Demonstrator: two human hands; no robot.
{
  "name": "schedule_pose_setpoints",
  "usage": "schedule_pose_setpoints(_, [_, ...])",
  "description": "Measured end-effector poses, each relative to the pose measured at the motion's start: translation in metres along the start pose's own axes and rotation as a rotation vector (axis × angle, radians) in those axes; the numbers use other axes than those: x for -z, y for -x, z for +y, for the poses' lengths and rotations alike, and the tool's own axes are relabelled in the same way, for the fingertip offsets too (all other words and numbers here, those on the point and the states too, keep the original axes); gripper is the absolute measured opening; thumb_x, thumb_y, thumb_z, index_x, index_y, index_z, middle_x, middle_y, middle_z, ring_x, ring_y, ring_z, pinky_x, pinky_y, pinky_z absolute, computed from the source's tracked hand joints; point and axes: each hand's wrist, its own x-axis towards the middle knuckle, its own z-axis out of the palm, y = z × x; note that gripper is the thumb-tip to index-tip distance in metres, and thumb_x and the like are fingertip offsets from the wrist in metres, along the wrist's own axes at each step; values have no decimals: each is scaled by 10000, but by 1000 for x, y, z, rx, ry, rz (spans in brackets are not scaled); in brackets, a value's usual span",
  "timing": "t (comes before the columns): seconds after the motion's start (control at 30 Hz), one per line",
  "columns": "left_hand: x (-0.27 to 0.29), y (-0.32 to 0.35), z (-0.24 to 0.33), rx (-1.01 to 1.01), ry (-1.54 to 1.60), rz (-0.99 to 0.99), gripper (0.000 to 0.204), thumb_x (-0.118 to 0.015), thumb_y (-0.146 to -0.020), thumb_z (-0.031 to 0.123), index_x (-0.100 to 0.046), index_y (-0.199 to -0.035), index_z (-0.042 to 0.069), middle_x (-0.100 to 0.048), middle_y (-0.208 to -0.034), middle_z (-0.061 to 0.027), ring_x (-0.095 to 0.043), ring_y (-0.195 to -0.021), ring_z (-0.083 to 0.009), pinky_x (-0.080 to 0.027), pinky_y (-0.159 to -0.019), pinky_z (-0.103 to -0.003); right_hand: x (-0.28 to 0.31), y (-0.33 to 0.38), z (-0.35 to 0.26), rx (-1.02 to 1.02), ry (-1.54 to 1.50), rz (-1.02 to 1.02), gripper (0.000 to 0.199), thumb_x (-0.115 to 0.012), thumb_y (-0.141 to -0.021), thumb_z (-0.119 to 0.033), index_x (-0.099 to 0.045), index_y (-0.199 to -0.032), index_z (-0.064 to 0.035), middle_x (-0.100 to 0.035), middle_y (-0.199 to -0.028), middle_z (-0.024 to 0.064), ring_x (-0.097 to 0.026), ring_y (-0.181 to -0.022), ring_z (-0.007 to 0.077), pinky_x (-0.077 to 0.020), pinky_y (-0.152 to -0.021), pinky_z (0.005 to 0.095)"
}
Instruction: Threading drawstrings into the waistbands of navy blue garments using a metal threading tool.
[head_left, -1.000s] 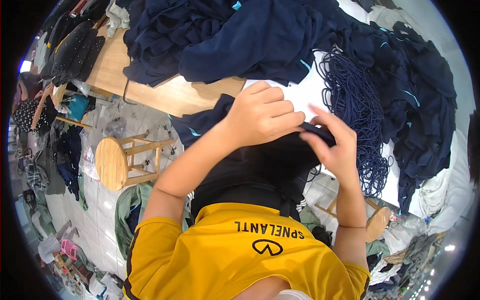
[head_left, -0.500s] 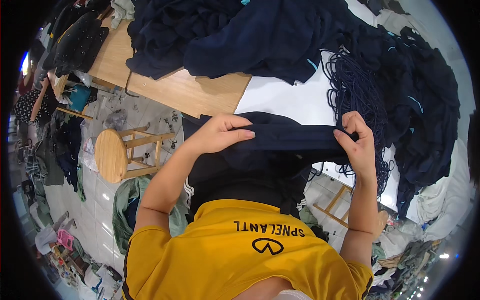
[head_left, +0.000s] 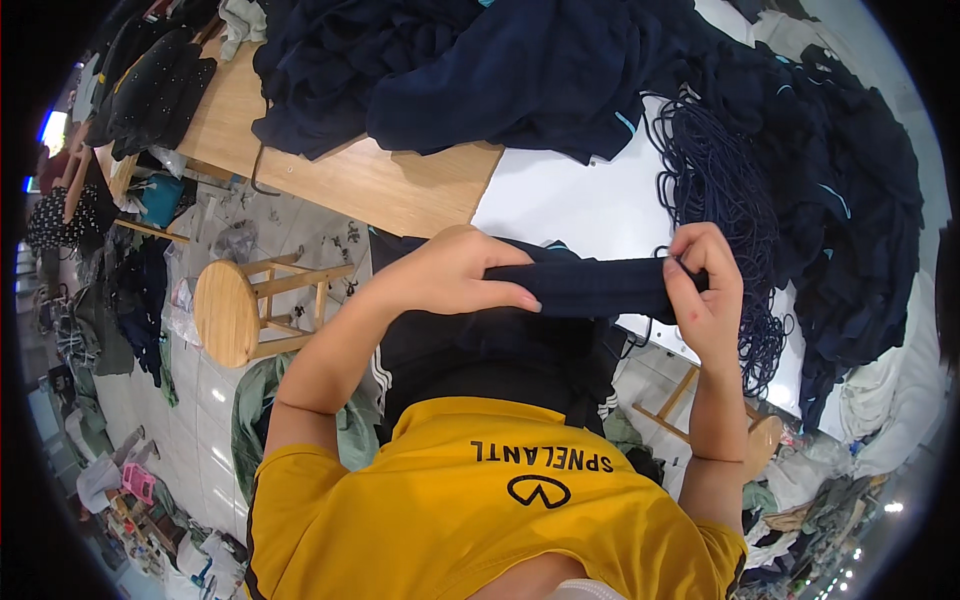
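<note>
Grips the left end of a navy band [head_left: 600, 287] with the left hand [head_left: 465, 272], closed with the thumb laid along the cloth; pinches the right end in the right hand [head_left: 708, 290], with curled fingers. Holds the band straight and level between both, in front of the lap, at the near edge of the work surface.

Faces a wooden top [head_left: 390, 190] on the left, meeting a white top [head_left: 575, 200] on the right along a slanting seam. Has a navy heap [head_left: 500, 70] spread across the far side of both; to the right, a tangle of navy cords [head_left: 715, 190], and just beyond, more navy cloth [head_left: 840, 230] hanging over the edge.

Looks down on a tiled floor [head_left: 195, 430] at the left, with a round wooden stool [head_left: 225, 313] near green cloth [head_left: 262, 410]. Takes in, farther off, dark garments [head_left: 160, 95], a teal bag [head_left: 160, 200], a co-worker [head_left: 55, 215] in dotted clothing, and a pink basket [head_left: 138, 483]. Finds a second stool [head_left: 763, 445] at the lower right, beside pale cloth [head_left: 880, 400].
</note>
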Motion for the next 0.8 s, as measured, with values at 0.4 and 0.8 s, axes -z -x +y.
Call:
schedule_pose_setpoints(0.4, [-49, -15, -8, -248, -146, 228, 259, -730, -766, 238, -676, -876, 10, -644, -702, -154, -628, -657, -322, -471, -588, -359, -15, -13, -35, -10, -96, -700, 1120, -884, -585, -230, -232, -1466, 5, -442, -1413, 199, -457, -1294, 278, -414, -980, 336])
schedule_pose_setpoints(0.8, [50, 49, -13, -407, -1034, 987, 219, -817, -646, 154, -654, -784, 107, -584, -606, -28, -518, -503, -198, -401, -507, -295, 23, 14, 67, -434, 800, -157, 1035, -615, -597, 180, -229, -1484, -190, -115, -1546, 198, -362, -1303, 415, -472, -937, 382])
